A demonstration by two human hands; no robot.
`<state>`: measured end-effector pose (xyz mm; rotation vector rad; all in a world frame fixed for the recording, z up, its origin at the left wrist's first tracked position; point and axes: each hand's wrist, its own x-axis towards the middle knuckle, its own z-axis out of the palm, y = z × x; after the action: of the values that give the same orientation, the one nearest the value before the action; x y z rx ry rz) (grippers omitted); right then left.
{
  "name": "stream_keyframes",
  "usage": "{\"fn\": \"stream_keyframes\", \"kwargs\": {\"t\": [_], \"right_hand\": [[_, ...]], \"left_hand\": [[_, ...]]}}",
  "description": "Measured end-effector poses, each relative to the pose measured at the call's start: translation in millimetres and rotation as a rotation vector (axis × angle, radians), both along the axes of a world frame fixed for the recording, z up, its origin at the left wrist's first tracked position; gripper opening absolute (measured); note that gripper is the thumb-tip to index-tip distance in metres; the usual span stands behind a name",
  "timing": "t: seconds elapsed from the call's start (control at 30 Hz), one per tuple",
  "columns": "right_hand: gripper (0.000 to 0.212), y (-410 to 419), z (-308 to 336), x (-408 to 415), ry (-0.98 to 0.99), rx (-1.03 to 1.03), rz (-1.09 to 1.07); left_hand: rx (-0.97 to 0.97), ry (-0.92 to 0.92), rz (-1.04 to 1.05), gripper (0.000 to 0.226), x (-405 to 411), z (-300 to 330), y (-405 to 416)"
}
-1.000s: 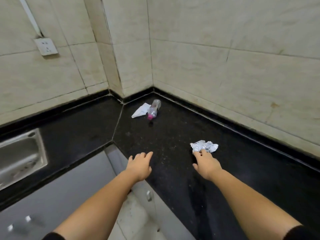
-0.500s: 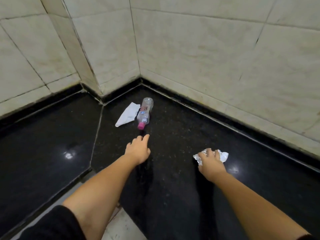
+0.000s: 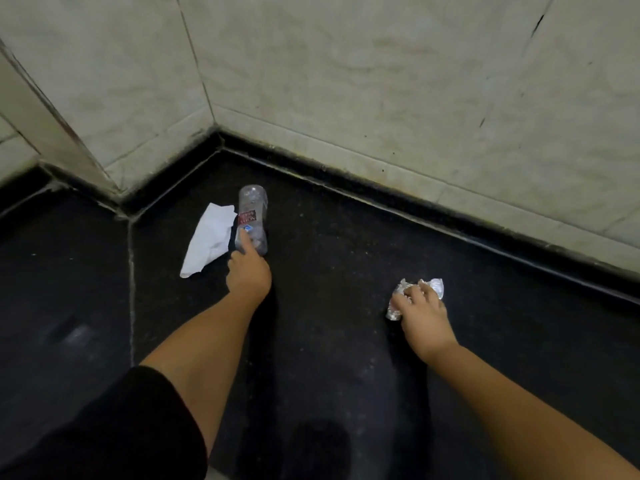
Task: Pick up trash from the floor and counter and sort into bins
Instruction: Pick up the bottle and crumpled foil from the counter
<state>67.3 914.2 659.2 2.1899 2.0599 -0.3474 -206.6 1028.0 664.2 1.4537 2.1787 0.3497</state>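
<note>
Black counter (image 3: 346, 341), corner by the tiled wall (image 3: 381, 81); three pieces of trash on it, no bins in view.

Left hand (image 3: 248, 275): reached out to the clear plastic bottle (image 3: 252, 216), which lies on its side near the corner, base toward the wall; fingers curl onto the near end, one fingertip lies along the label; cap hidden under the hand. Grip reads as closing, not confirmed closed; bottle rests on the counter, not lifted.

White paper napkin (image 3: 207, 240): flat, touching the bottle's left side, one edge partly under it; untouched. Judgement: taking the bottle by its near end leaves the napkin undisturbed for a separate pick.

Right hand (image 3: 420, 310): palm down over the crumpled foil (image 3: 434, 287); fingers bent around it, foil showing at both sides of the knuckles; appears clasped, yet foil sits on the counter.

Judgement: two-handed pick, one item each, likely because bottle and foil belong in different bins; early stage; napkin remains; light foil may slip if loosely held.
</note>
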Motion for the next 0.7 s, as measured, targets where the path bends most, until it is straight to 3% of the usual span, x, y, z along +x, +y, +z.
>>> {"fn": "stream_keyframes", "kwargs": {"t": [0.17,0.3,0.43,0.53,0.63,0.7], "right_hand": [[0.042,12,26,-24,-0.076,-0.032,-0.064],[0.039,53,50,-97,0.018,0.081,0.003],[0.061,107,74,-205,0.334,0.066,0.114],[0.011,136,91,-282,0.762,0.056,0.061],[0.025,154,89,-331,1.032,-0.036,-0.078],[0.024,167,72,-346,1.056,-0.055,-0.126]], "left_hand": [[0.177,-0.035,-0.163,0.069,-31,10,-5],[0.352,-0.036,-0.177,0.069,-84,46,-5],[0.429,0.023,-0.088,0.072,-168,69,-18],[0.426,0.021,-0.016,0.072,-235,70,-38],[0.396,0.023,0.040,0.073,-284,60,-60],[0.361,0.003,0.070,0.073,-306,51,-73]]}}
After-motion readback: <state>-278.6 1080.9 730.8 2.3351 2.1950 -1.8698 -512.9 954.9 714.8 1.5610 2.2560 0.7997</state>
